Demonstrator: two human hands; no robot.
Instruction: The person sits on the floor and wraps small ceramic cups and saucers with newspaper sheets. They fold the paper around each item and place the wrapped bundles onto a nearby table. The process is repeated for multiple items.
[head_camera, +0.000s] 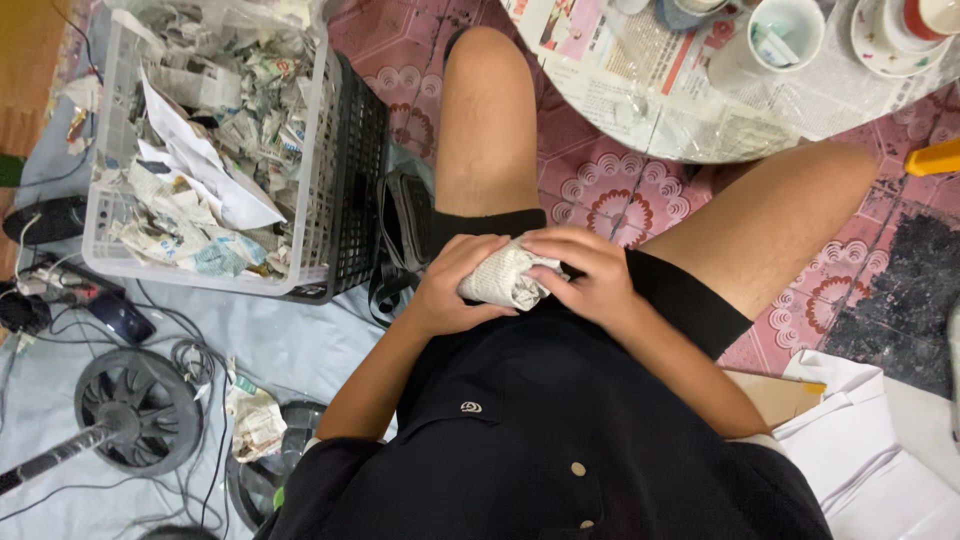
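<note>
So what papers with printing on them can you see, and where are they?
Newspaper bundle: grey-white, crumpled, held between the left hand and right hand over the lap.
Newspaper sheet: flat on the round table, top middle, grey print with red and colour patches.
Crumpled newspaper scraps: grey-white, filling the white basket, top left.
Small crumpled scrap: on the floor, lower left, beside the fan.
No screens or signs show.

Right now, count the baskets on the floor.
2. A white basket full of crumpled newspaper sits at upper left; a black basket stands against its right side. Others may lie out of view.
</note>
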